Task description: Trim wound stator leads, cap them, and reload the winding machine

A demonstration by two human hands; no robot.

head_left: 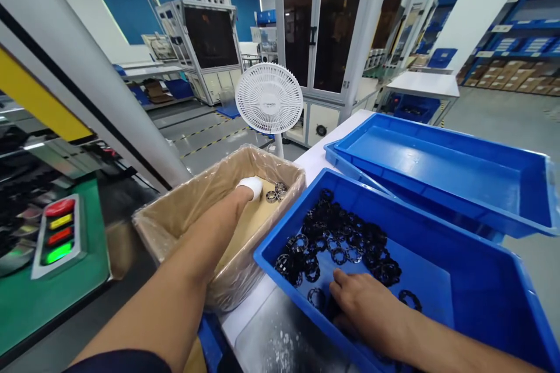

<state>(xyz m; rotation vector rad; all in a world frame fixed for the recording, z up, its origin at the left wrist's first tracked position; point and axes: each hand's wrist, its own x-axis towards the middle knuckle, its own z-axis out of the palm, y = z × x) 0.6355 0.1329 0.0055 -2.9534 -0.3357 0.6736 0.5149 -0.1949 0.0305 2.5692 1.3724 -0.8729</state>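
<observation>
My left hand [252,187], in a white glove, reaches down into a cardboard box [175,217] lined with clear plastic. Its fingers point away from me and are hidden, so their grip does not show. Beside it, a few metallic and black ring parts [276,193] lie on the tan cardboard sheet. My right hand [356,303] is bare and low inside a blue bin [472,245], at its near side. The fingers curl downward at a dark part; what they hold is mostly hidden. Many black plastic rings [341,227] are heaped at the bin's left and far side.
Another blue bin [437,157] sits behind, stacked at an angle on a similar one. A white fan [269,99] stands beyond the box. At left, a control panel with coloured buttons [59,230] rests on a green surface, near a slanted grey post [96,70].
</observation>
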